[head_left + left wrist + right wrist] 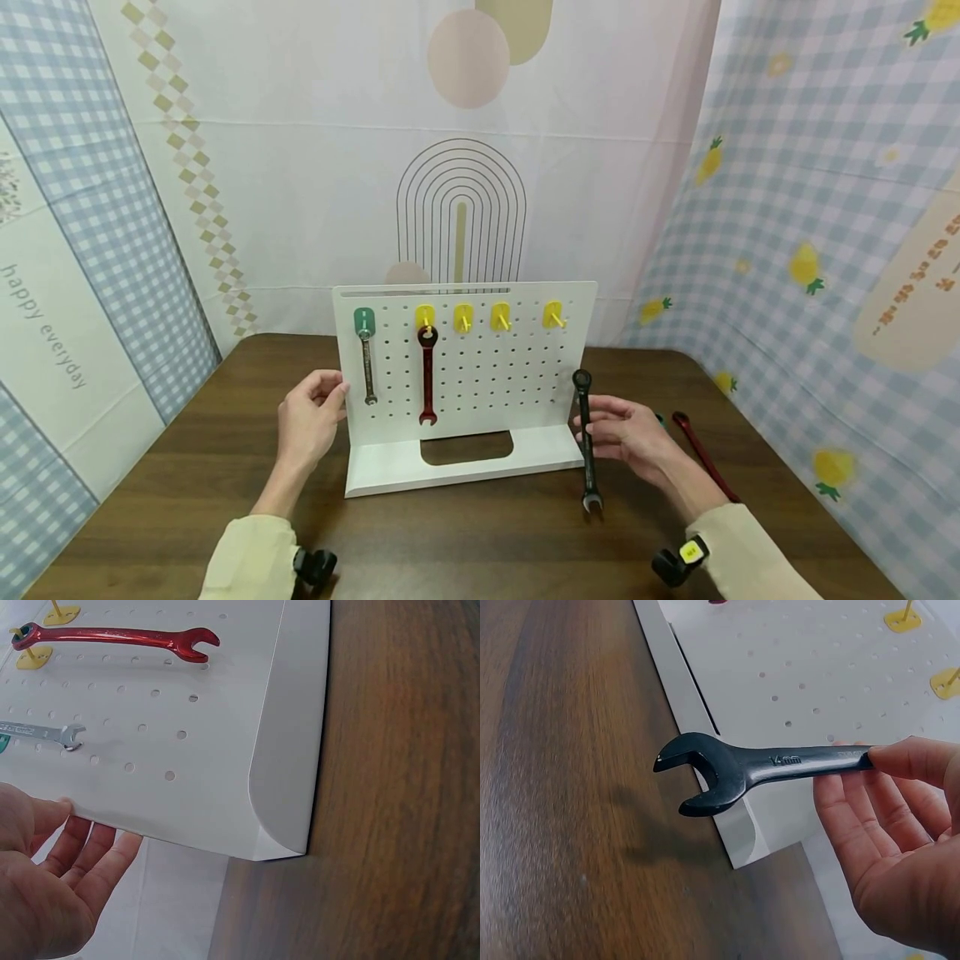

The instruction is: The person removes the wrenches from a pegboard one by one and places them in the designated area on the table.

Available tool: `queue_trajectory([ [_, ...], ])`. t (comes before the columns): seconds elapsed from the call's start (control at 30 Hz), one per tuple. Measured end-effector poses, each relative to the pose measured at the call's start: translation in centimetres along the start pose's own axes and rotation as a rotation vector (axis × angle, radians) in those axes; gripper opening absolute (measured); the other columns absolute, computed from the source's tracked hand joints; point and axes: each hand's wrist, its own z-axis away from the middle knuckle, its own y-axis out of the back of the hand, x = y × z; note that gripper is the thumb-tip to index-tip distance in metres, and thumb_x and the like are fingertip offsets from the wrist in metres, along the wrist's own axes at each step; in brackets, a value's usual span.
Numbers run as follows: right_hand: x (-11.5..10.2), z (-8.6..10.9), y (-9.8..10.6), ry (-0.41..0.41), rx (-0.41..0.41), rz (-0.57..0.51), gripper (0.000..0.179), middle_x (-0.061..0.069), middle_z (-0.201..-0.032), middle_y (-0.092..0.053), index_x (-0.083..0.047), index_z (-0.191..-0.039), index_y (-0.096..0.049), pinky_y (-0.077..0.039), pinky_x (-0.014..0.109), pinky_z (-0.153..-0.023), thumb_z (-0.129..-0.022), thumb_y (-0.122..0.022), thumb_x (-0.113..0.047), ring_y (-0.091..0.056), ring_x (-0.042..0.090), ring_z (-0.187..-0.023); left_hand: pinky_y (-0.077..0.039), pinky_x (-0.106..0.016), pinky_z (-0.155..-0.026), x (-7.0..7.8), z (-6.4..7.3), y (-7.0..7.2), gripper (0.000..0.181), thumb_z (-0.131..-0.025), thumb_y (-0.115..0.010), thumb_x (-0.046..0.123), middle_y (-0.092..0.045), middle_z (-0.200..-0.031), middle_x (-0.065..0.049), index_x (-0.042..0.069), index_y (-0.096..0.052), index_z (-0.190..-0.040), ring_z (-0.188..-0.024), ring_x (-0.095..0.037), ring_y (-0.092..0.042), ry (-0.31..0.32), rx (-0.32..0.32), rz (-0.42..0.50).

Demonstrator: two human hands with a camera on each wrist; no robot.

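A white pegboard [480, 367] stands upright on its base, with my left hand [311, 417] pinching its left edge between thumb and fingers. At its right side, my right hand [626, 437] holds a black combination wrench [586, 442], ring end up and open end down. In the right wrist view the wrench [780, 761] reads 14 mm, pinched by thumb and fingers. A small silver wrench [368, 371] hangs from the green hook [364, 322]. From the leftmost yellow hook [425, 315] hangs a red wrench [427, 379], also seen in the left wrist view [120, 636].
More yellow hooks [463, 317] without tools sit along the board's top row. Another red wrench [705, 454] lies on the brown table [450, 542] behind my right wrist, beside a mostly hidden green item [660, 419]. Patterned cloth [300, 167] surrounds the table.
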Motion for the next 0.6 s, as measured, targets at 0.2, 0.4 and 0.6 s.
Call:
queue_trajectory([
  [0.2,0.5,0.1,0.8,0.004,-0.005,0.009,0.058,0.005,-0.113,-0.077,0.004,-0.152,-0.046,-0.067,0.036,-0.082,-0.097,-0.066,0.004,-0.078,0.022,-0.098,-0.065,-0.023,-0.077,0.0,-0.1,-0.1,0.018,-0.106,-0.063,0.013,-0.070,-0.112,-0.019,0.002,-0.070,-0.120,-0.099,-0.030,-0.070,0.000,0.008,0.010],
  [0.4,0.6,0.4,1.6,0.008,-0.008,0.027,0.057,0.002,-0.114,-0.078,0.005,-0.151,-0.046,-0.066,0.033,-0.081,-0.098,-0.066,0.001,-0.078,0.018,-0.097,-0.064,-0.021,-0.076,0.0,-0.1,-0.1,0.017,-0.106,-0.064,0.012,-0.071,-0.111,-0.019,0.002,-0.070,-0.119,-0.097,-0.028,-0.070,-0.005,0.011,0.005],
  [0.6,0.8,0.7,2.5,-0.004,0.012,0.040,0.053,0.002,-0.115,-0.078,0.003,-0.148,-0.049,-0.066,0.033,-0.081,-0.098,-0.066,0.001,-0.078,0.020,-0.100,-0.065,-0.023,-0.076,-0.1,-0.1,-0.2,0.017,-0.106,-0.064,0.012,-0.071,-0.110,-0.019,0.002,-0.070,-0.118,-0.097,-0.027,-0.071,-0.010,0.014,0.009],
])
